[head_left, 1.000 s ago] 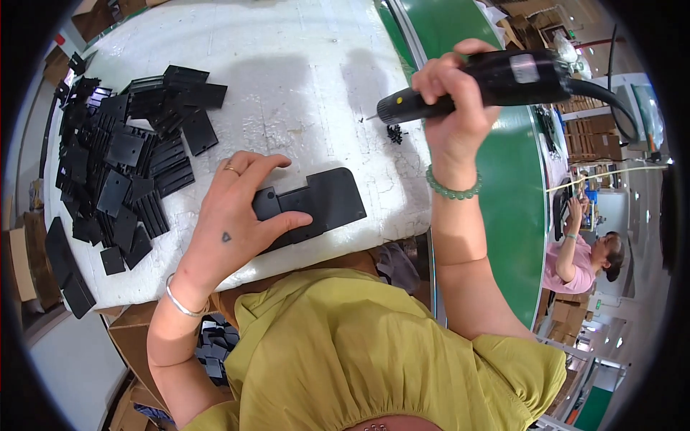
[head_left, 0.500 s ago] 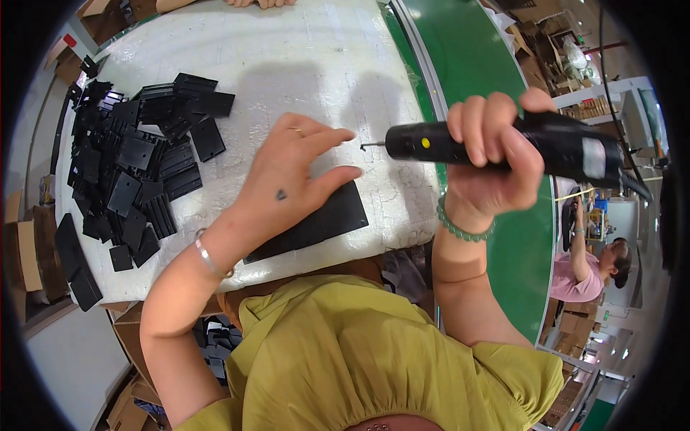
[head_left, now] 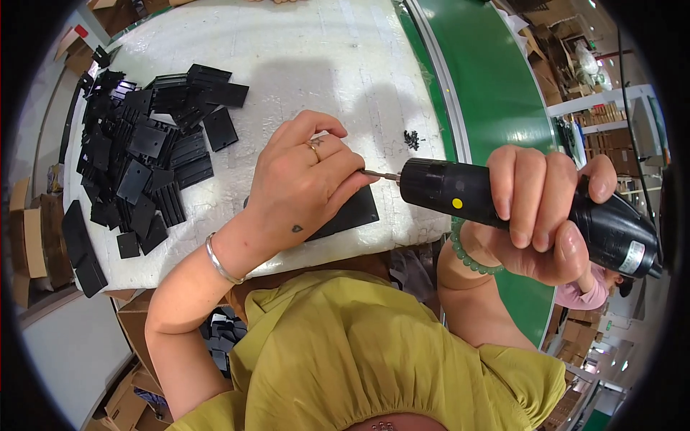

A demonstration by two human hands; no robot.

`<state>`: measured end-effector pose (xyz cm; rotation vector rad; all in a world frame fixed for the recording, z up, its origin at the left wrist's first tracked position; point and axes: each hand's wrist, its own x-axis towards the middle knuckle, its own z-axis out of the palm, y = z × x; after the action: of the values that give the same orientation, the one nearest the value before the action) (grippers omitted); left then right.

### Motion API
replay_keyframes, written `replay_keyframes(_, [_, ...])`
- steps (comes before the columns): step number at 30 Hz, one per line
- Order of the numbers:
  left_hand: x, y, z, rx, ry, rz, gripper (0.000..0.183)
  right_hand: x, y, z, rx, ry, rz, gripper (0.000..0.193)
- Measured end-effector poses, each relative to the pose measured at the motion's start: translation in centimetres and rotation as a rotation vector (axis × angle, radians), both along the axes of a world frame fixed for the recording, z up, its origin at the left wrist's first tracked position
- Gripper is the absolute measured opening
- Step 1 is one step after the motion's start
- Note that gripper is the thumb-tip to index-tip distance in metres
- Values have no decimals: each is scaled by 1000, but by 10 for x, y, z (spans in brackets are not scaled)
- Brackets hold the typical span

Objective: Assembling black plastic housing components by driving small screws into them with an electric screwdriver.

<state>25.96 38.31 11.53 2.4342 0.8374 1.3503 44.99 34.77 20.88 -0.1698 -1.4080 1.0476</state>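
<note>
— Black plate (head_left: 352, 213) sits mid-frame under your left hand (head_left: 305, 187), fingers pinching the driver's bit (head_left: 379, 174)?

— Yes; your right hand (head_left: 535, 215) grips the screwdriver (head_left: 503, 205). Squeeze the trigger now and you risk nicked fingertips.

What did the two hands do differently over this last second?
The left hand let go of the flat black plate and rose to pinch the bit at the tip of the electric screwdriver. The right hand swung the screwdriver down from pointing at the table to level, nearer the body. The pile of black parts stayed put.
</note>
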Motion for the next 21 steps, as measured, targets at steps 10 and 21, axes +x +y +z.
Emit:
replay_keyframes(10, [-5, -8, 3, 177, 118, -1, 21, -11, -3, 4, 21, -154, -6, 31])
replay_keyframes(21, [-32, -27, 6, -170, 34, 28, 44, -33, -18, -18, -75, -176, -65, 34])
